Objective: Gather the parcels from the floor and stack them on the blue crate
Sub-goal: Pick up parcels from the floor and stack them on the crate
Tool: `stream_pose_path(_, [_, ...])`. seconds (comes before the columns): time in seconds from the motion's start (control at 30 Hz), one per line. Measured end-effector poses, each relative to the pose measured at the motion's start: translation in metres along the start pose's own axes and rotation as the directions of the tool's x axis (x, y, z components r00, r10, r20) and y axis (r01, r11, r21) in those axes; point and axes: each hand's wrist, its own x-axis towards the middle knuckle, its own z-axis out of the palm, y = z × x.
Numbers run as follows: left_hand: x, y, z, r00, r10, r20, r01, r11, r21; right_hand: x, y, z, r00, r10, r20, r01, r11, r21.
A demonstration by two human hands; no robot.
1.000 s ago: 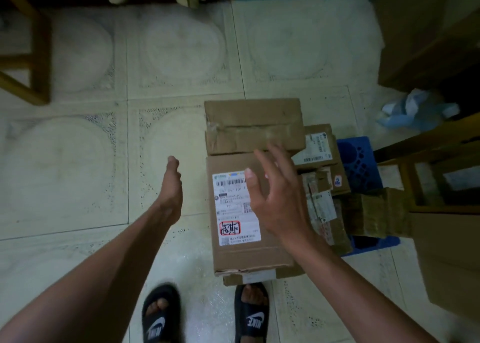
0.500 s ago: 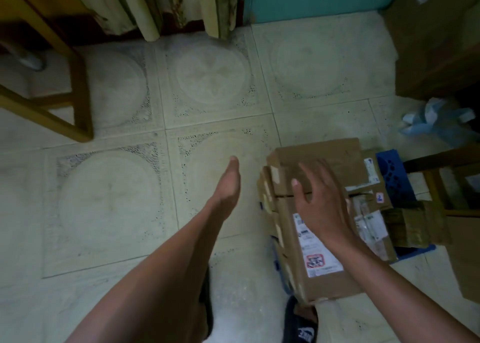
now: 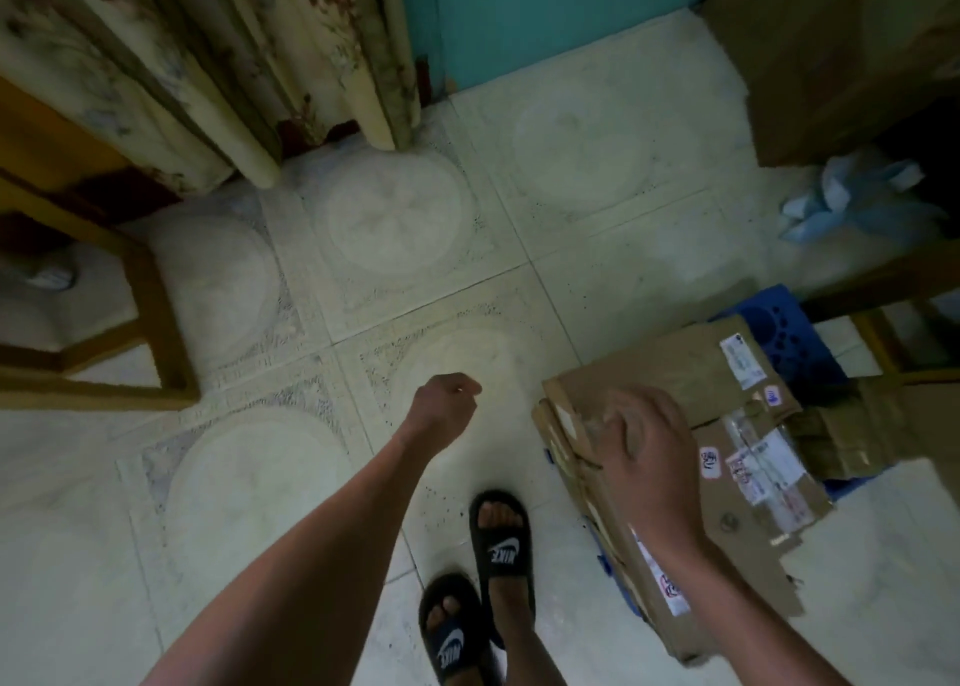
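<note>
The right hand (image 3: 641, 457) lies palm-down on the top parcel (image 3: 670, 373) of the stack, at about 4 o'clock in the view. Its grip is loose and spread: the fingers (image 3: 608, 423) curl a little over the parcel's near-left edge and rest against the cardboard, but they do not close round it, so the hand presses or steadies rather than holds.

The left hand (image 3: 441, 405) hangs in the air just below the middle of the view, over bare floor (image 3: 363, 249), well apart from the stack. Its grip is curled nearly into a fist, with nothing in it that can be seen.

The brown cardboard parcels are piled on the blue crate (image 3: 774, 337), which shows only as a perforated blue corner at 3 o'clock behind the stack and thin blue slivers along the pile's left and right edges. Under the top parcel lies a longer box (image 3: 727, 545) with white shipping labels, reaching toward 5 o'clock beneath the right forearm. Smaller taped parcels (image 3: 852, 436) sit to the right of these, touching them.

Two feet in black slides (image 3: 498, 550) stand on the tiles at 6 o'clock, just left of the stack. A flowered curtain (image 3: 218, 62) hangs at 11 o'clock, a wooden frame (image 3: 145, 316) stands at 9 o'clock, a large carton (image 3: 831, 62) fills 1 o'clock, and crumpled blue plastic (image 3: 852, 202) lies at 2 o'clock.
</note>
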Motion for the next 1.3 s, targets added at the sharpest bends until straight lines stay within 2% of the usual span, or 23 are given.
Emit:
stream_pose_path(0.13, [0.033,0.024,0.006,0.996,0.068,0.061,-0.074,0.992,0.1,-0.008,-0.007,0.008,0.988,0.153,0.016,-0.153,0.963,0.223])
stream_pose_path(0.23, [0.053,0.035,0.019,0.988,0.062,0.14,-0.093,0.969,0.227,-0.009,-0.008,0.027,0.942,0.322,0.091,-0.333,0.871,0.362])
stream_pose_path(0.3, [0.064,0.041,0.028,0.98,0.056,0.193,-0.109,0.956,0.273,-0.007,-0.012,0.04,0.917,0.393,0.071,-0.386,0.823,0.417])
stream_pose_path(0.47, [0.082,0.063,0.046,0.941,0.075,0.331,-0.228,0.861,0.454,0.012,-0.027,0.057,0.862,0.496,-0.104,-0.388,0.778,0.494])
stream_pose_path(0.6, [0.088,0.07,0.047,0.855,0.038,0.517,-0.306,0.842,0.444,0.029,-0.035,0.065,0.801,0.555,-0.226,-0.391,0.77,0.504])
stream_pose_path(0.7, [0.087,0.073,0.051,0.82,0.005,0.572,-0.359,0.782,0.509,0.033,-0.037,0.07,0.747,0.608,-0.269,-0.371,0.717,0.59])
stream_pose_path(0.83, [0.087,0.063,0.06,0.754,0.026,0.656,-0.437,0.766,0.472,0.034,-0.027,0.084,0.703,0.629,-0.332,-0.357,0.716,0.6])
stream_pose_path(1.03, [0.082,0.048,0.066,0.757,0.031,0.653,-0.381,0.833,0.401,0.022,-0.016,0.089,0.644,0.653,-0.399,-0.36,0.718,0.596])
stream_pose_path(1.23, [0.081,0.047,0.082,0.855,0.092,0.51,-0.315,0.873,0.371,-0.008,-0.006,0.083,0.532,0.699,-0.478,-0.345,0.694,0.631])
stream_pose_path(1.3, [0.082,0.053,0.087,0.862,0.1,0.497,-0.291,0.9,0.325,-0.023,-0.002,0.079,0.496,0.702,-0.511,-0.358,0.702,0.616])
